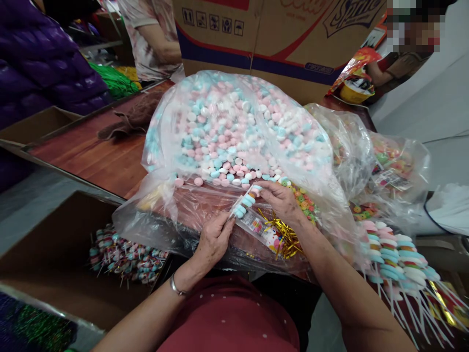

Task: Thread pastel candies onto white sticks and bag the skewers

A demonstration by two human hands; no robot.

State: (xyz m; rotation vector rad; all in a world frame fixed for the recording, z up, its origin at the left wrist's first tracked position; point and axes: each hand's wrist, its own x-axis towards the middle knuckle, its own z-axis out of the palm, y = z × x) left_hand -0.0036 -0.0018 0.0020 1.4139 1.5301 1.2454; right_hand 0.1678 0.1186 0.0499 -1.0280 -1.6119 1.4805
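My left hand (214,239) pinches the lower end of a thin stick threaded with blue, white and pink round candies (246,200). My right hand (280,200) has its fingers closed on the top end of the same candy stick. Both hands rest on a big clear plastic bag (234,127) full of loose pink, blue and white candies, lying on a wooden table (98,156). Under my right wrist lie gold twist ties (284,237) and a small printed wrapper (262,230).
A cardboard box (54,254) at lower left holds several finished candy sticks (124,256). More finished sticks (395,261) lie at right beside another bag of coloured candies (388,161). A large printed carton (278,39) stands behind. Other people sit at the far side.
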